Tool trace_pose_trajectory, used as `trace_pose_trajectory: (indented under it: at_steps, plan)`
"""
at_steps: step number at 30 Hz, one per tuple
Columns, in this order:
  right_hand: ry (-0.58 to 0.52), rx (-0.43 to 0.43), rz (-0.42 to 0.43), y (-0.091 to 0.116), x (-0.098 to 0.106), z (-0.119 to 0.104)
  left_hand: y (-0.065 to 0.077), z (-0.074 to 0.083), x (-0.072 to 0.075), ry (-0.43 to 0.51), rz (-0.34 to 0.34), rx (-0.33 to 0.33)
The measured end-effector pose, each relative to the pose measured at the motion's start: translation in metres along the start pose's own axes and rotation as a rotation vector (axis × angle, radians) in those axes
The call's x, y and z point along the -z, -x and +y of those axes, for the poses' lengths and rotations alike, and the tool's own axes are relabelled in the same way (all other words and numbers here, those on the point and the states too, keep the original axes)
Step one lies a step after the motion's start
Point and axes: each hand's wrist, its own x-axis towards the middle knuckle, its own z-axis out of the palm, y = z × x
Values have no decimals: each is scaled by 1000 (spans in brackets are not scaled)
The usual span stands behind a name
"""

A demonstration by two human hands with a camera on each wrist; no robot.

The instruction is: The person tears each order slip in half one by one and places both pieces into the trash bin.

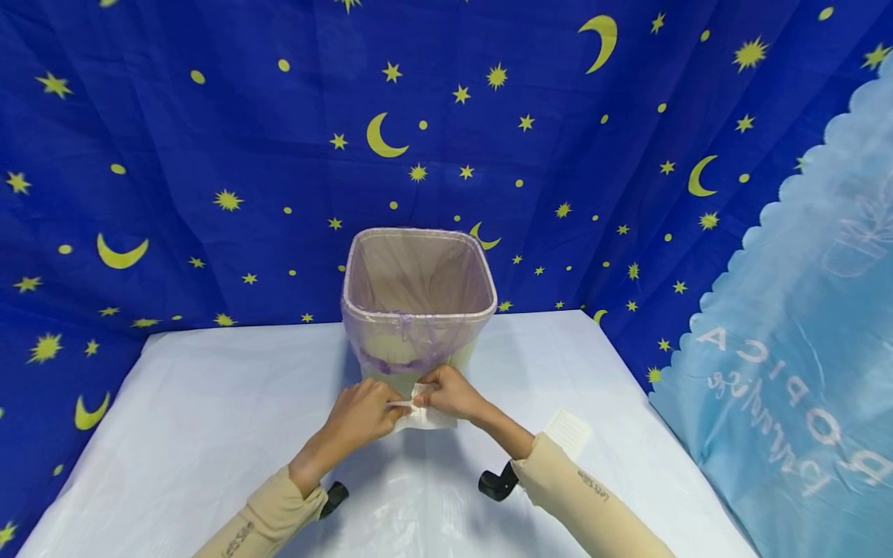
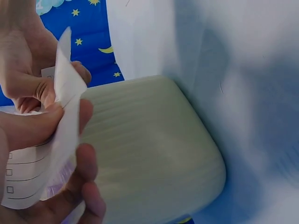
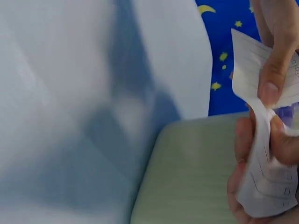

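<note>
In the head view, my left hand [image 1: 363, 411] and right hand [image 1: 452, 391] meet in front of the bin, both pinching one white sheet of paper [image 1: 436, 419]. Printed lines and small checkboxes show on this paper [image 3: 268, 193] in the right wrist view. It is creased and bent where the two thumbs press close together. In the left wrist view, one part of the paper [image 2: 67, 88] stands up between the hands. A pale waste bin [image 1: 460, 358] stands upright just beyond them, lined with a translucent purple bag [image 1: 363, 335] folded over its rim.
A second printed sheet [image 1: 568, 432] lies on the white-covered table [image 1: 244, 387], beside my right forearm. Black wrist-worn pieces show under both sleeves. A blue star-and-moon curtain [image 1: 279, 139] hangs behind the bin, and a light blue cloth [image 1: 802, 310] hangs at the right.
</note>
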Motion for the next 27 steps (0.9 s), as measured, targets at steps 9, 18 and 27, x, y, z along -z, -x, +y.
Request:
trace_pose_trajectory:
  at_steps: [9,18,27]
  plan:
    - [227,126,-115,2,5,0,-1,0,0,7,-107,94]
    - [554,238,37,15,-2,-12,2,0,0,29,-167,170]
    - [429,238,67,14,-3,-6,3,0,-2,25,-78,98]
